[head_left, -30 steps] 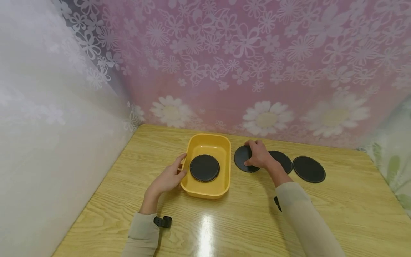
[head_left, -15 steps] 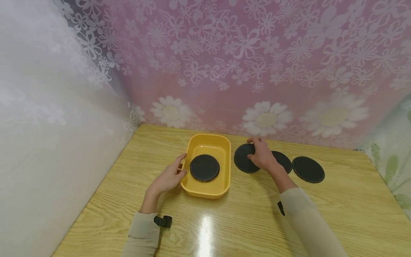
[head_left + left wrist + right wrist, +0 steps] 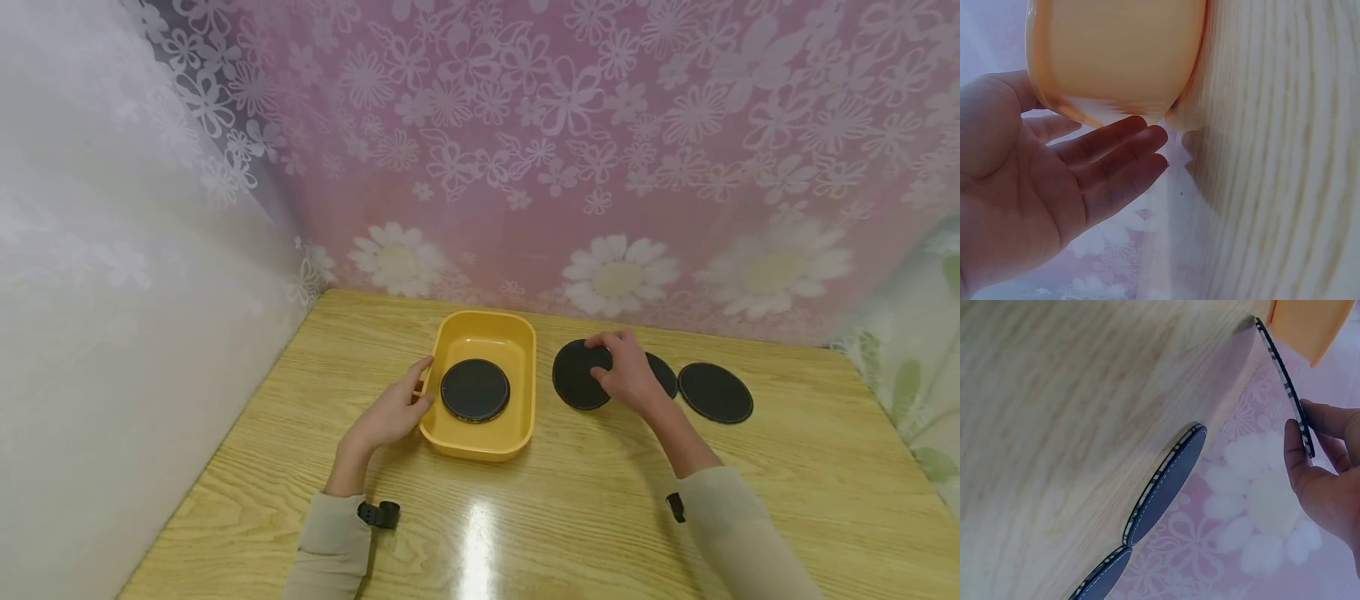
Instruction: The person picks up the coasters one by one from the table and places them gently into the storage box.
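Note:
My left hand (image 3: pixel 390 412) lies at the left side of a yellow tub (image 3: pixel 480 448), index finger and thumb spread along its rim. In the left wrist view its other fingers reach out loosely by the tub's wall. A round black coaster (image 3: pixel 478 390) lies inside the tub. To the right of the tub, my right hand (image 3: pixel 626 371) pinches another black coaster (image 3: pixel 577 379) by its right edge. The right wrist view shows this held coaster (image 3: pixel 1282 375) tilted, its pinched edge raised, thumb on one face and fingers on the other.
Two more stitched black coasters lie on the wooden table (image 3: pixel 585 517), edge to edge: one coaster (image 3: pixel 663 375) partly behind the right hand, another coaster (image 3: pixel 716 393) farther right. A pink flowered curtain (image 3: pixel 487 167) hangs along the table's back, with a white sheet (image 3: pixel 150 333) at the left.
The right hand has shifted slightly right along the coaster, which now stands tilted with its right edge up. The left hand and tub have stayed in place.

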### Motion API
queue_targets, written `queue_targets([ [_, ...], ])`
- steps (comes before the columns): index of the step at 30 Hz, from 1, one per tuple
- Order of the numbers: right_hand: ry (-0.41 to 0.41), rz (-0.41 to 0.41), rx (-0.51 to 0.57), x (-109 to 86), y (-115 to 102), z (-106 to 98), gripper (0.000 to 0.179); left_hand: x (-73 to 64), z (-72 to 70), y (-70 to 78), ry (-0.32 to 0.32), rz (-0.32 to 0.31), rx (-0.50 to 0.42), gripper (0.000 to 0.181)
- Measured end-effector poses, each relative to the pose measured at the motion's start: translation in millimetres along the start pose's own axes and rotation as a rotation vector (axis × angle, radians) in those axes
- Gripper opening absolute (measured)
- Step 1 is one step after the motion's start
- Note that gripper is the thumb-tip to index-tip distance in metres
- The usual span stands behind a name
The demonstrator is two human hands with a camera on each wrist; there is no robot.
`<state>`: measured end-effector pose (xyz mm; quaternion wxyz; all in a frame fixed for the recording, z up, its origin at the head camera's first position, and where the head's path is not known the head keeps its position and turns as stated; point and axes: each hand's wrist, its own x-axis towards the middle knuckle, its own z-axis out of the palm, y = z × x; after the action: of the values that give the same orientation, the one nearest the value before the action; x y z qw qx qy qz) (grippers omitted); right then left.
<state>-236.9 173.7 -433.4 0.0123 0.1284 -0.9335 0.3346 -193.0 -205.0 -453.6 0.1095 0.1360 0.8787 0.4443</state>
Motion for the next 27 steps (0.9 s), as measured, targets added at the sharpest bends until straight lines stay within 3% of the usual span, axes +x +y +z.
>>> queue_targets([
  [16,-0.06,-0.082,-0.077,-35.7,-6,-16,0.044,-1.1,0.3,0.5,-0.007,-0.015,-0.007,0.063],
  [22,-0.107,-0.049,0.017,-45.8,-3,-21,0.048,-1.5,-0.1,0.8,-0.007,-0.003,-0.01,0.063],
  [27,-0.114,0.033,0.181,-52.3,6,-21,0.053,-1.6,0.0,0.8,-0.012,-0.003,-0.015,0.064],
])
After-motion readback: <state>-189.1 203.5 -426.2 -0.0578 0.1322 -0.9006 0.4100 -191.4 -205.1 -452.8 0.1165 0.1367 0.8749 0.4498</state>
